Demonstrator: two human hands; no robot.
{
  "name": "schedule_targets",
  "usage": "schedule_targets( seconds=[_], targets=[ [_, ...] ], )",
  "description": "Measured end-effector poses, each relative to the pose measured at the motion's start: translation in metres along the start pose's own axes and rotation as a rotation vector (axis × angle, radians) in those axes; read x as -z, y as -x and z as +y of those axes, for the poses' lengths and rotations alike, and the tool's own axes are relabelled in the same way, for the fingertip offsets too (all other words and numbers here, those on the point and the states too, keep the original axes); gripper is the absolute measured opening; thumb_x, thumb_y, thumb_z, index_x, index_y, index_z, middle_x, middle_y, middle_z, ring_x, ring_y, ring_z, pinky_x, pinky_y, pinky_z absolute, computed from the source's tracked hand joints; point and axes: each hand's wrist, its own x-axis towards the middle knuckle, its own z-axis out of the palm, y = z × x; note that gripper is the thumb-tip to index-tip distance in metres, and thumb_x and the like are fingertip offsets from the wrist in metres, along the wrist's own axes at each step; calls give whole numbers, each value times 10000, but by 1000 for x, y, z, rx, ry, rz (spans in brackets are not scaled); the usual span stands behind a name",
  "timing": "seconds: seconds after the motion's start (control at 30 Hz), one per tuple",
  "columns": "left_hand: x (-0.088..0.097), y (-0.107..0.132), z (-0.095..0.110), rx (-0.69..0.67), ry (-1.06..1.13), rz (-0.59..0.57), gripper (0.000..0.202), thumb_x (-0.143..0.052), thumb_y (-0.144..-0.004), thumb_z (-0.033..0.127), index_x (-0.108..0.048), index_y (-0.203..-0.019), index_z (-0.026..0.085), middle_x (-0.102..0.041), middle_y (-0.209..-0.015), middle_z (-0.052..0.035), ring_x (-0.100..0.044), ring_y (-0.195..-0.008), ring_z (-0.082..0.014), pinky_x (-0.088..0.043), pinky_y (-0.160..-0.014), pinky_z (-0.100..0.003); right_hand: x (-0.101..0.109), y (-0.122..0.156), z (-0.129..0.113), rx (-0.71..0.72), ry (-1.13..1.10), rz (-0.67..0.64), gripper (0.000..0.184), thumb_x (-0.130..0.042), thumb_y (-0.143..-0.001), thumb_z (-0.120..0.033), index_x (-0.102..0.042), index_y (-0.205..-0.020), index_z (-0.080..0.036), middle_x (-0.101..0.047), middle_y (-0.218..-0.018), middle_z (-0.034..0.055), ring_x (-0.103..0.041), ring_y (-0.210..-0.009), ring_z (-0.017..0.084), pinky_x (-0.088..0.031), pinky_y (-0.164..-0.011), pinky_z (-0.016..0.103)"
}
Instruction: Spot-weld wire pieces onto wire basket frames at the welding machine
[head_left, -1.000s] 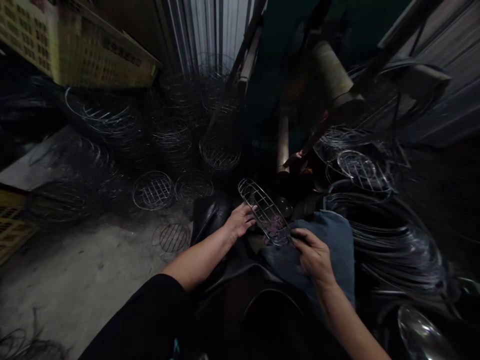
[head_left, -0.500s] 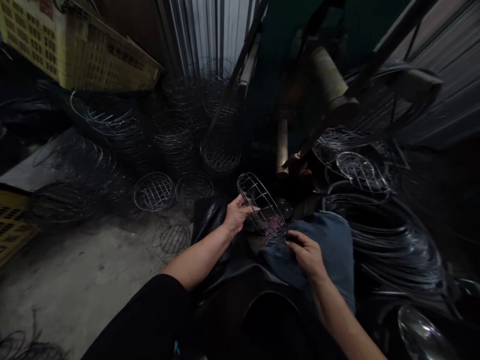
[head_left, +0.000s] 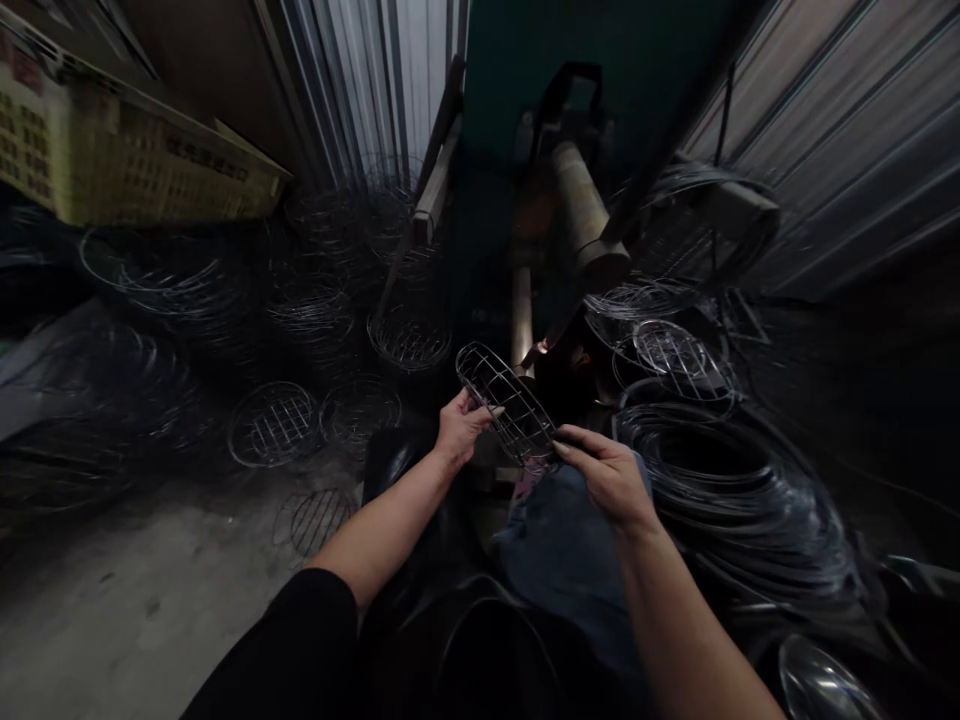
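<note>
A round wire grid [head_left: 505, 410] is held tilted in front of me, over my lap. My left hand [head_left: 459, 428] grips its left rim with the fingers curled round the wire. My right hand [head_left: 606, 472] pinches its lower right rim. Just behind the grid stands a dark machine [head_left: 570, 215] with a pale cylinder and a small glow at its foot.
Several stacks of finished wire grids [head_left: 409, 338] and loose ones [head_left: 274, 424] lie on the concrete floor at the left. Coils of wire [head_left: 720, 480] sit at the right. A yellow crate [head_left: 142, 165] stands at the upper left. Corrugated metal walls close the back.
Both hands have lifted the wire grid up and a little forward toward the machine. The view has swung slightly to the right.
</note>
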Motion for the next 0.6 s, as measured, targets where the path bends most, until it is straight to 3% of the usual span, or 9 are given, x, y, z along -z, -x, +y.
schedule_targets(
  seconds=[0.13, 0.37, 0.6],
  targets=[
    [-16, -20, -6, -37, 53, 1, 570, -872, -442, 219, -612, -947, 173, -574, -793, 35, -555, -703, -91, -463, -652, -238, 10, -20, 5, -3, -3, 58, 276, -797, -636, -390, -768, -851, -219, -737, -852, 44, -666, -807, 220, -525, -790, 365],
    [-34, -48, -23, -72, 58, 20, 514, -867, -463, 256, -609, -897, 156, -567, -799, 26, -541, -682, -84, -426, -596, -210, 17, -43, 2, 108, -11, 172, 178, -785, -671, -336, -763, -804, -220, -712, -796, 28, -634, -746, 183, -504, -700, 309],
    [-38, -45, -19, -75, 84, 40, 546, -863, -463, 254, -605, -938, 178, -549, -806, 38, -534, -681, -80, -423, -610, -215, 15, -47, -2, 151, -29, 197, 145, -793, -660, -288, -761, -790, -233, -706, -784, 10, -623, -742, 165, -482, -697, 292]
  ],
)
